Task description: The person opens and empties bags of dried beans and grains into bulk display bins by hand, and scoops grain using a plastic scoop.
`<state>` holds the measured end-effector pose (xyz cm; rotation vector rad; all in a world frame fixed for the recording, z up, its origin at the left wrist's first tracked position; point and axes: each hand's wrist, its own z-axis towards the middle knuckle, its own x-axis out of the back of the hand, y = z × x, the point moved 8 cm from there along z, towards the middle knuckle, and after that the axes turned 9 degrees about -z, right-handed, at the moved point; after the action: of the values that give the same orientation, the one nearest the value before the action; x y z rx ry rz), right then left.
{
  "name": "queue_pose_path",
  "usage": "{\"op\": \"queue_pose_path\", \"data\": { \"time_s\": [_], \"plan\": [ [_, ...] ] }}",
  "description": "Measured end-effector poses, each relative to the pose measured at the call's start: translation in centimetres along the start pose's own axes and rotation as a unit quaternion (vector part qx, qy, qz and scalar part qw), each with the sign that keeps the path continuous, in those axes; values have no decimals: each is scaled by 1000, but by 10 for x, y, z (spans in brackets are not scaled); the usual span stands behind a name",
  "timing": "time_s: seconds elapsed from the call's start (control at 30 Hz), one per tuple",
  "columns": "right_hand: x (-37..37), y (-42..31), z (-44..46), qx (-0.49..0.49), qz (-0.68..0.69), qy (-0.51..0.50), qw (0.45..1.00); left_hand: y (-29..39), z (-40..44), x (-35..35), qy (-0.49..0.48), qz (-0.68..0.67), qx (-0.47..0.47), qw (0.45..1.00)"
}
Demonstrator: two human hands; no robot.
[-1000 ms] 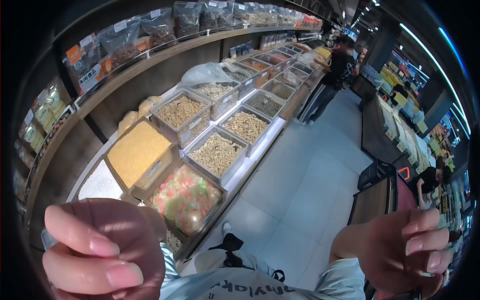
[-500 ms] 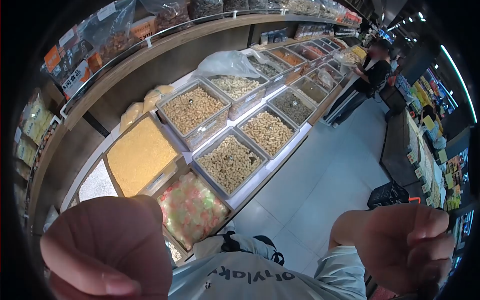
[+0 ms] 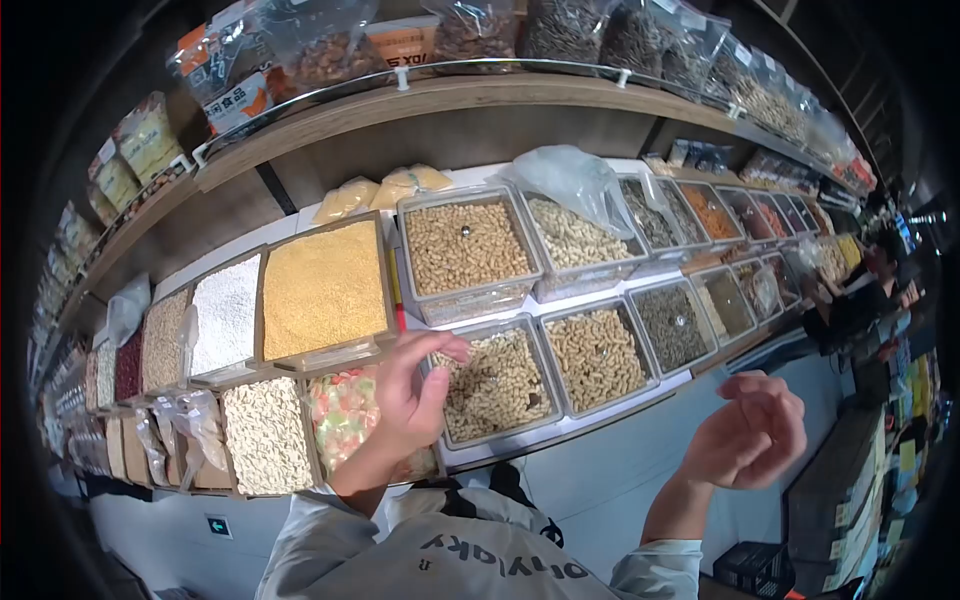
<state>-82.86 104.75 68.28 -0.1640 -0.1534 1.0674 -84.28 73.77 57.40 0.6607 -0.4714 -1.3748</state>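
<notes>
Peanuts fill a bin near the counter edge, its left rim hidden behind the left hand, loosely curled, thumb apart; I can't tell whether they touch. The right hand, half-curled, hangs over open floor.

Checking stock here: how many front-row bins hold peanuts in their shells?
2: the left peanut bin, partly hidden by the left hand, and the right peanut bin directly beside it. More may be hidden farther along.
</notes>
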Motion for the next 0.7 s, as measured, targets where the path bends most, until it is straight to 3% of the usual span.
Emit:
{"op": "queue_pose_path", "data": {
  "time_s": [0.03,0.1,0.17,0.23,0.37,0.47,0.53,0.57,0.6,0.7],
  "plan": [
    [-11,35,-6,-53,-20,-33,998,-44,-33,-1,65,-56,145,986],
    [-46,92,-17,-161,20,-73,984,-116,-123,3,181,-143,392,891],
    [-96,141,-38,-294,54,-143,943,-144,-219,-6,324,-360,569,665],
    [-164,157,-52,-229,22,-251,940,-160,-299,-19,376,-515,617,461],
    [-318,161,-113,-217,84,-375,898,-124,-280,0,406,-428,563,579],
    [-438,176,-163,-183,49,-428,884,-106,-268,38,453,-398,493,627],
    [-508,199,-193,-145,12,-425,893,-87,-265,70,501,-365,454,640],
    [-540,219,-208,-191,-8,-433,881,-80,-266,89,518,-342,435,653],
    [-571,240,-222,-236,-28,-438,867,-73,-271,106,538,-333,424,647],
    [-636,288,-254,-238,-158,-548,786,-67,-305,163,588,-321,396,628]
  ]
}}
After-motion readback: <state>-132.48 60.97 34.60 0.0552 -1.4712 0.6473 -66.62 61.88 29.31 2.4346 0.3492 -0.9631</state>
